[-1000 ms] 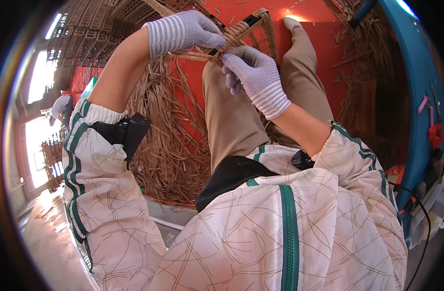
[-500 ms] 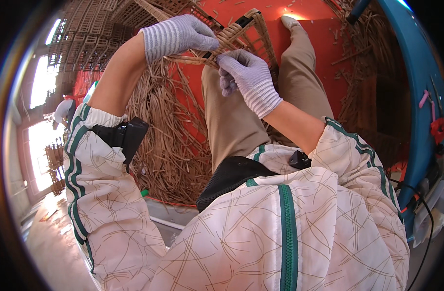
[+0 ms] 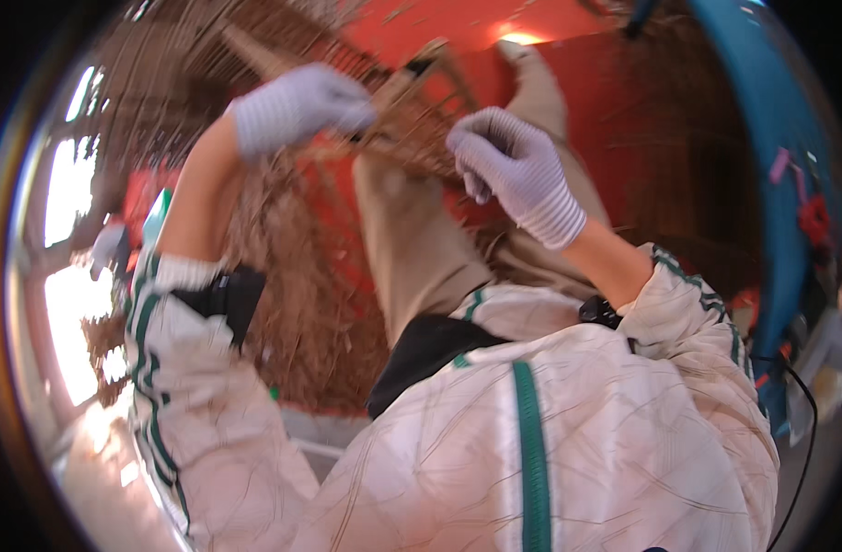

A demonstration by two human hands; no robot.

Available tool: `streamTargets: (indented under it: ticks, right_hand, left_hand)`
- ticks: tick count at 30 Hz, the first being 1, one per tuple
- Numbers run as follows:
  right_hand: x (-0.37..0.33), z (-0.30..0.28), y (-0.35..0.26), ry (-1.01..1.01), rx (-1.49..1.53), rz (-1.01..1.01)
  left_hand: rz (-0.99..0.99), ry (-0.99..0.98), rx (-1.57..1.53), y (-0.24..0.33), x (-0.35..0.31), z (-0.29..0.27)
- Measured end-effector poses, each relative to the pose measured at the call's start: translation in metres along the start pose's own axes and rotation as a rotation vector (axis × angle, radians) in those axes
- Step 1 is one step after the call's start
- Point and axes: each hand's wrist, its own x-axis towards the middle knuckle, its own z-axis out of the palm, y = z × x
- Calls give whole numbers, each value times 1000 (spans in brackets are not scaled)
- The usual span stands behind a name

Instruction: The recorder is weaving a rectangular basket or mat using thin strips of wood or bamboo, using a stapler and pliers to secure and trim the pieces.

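Note:
A brown woven basket (image 3: pixel 410 115), blurred by motion, rests against my left knee, with black bands on its frame. My left hand (image 3: pixel 301 106), in a pale striped knit glove, is closed with its fingertips at the basket's near left edge. To the right of the basket, my right hand (image 3: pixel 513 166) wears a matching glove and is held in the air. Its fingers are curled together in a pinch; whatever may be between them is too blurred to make out.
Loose brown weaving strips (image 3: pixel 297 276) lie heaped left of my legs on the red floor (image 3: pixel 407 23). Stacked woven baskets (image 3: pixel 172 78) stand at the far left. A blue table-like edge (image 3: pixel 756 120) curves along the right, with a red tool (image 3: pixel 814 219) beside it.
My right hand has left the basket's edge and moved right and slightly nearer to me. My left hand stays at the basket. The whole view has shifted and blurred.

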Motion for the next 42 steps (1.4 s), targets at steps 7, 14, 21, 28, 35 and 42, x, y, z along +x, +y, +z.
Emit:
streamTargets:
  ticks: [7,14,21,28,35,42]
  right_hand:
    - [-27,-135,-71,417,-689,-457]
    - [-73,-253,-147,989,-1429,-527]
    - [-65,-375,-171,1003,-2008,-208]
    - [-76,-575,-218,954,-1953,313]
    - [-61,-617,-248,811,-2038,537]
    - [-32,-527,-269,848,-1932,41]
  left_hand:
    - [152,80,38,-22,2,0]
    - [43,158,-121,-3,4,4]
    - [260,116,90,-24,-19,0]
    - [-12,159,-48,-5,-3,3]
    - [43,176,-37,-14,-4,7]
    - [45,186,-41,-18,-2,7]
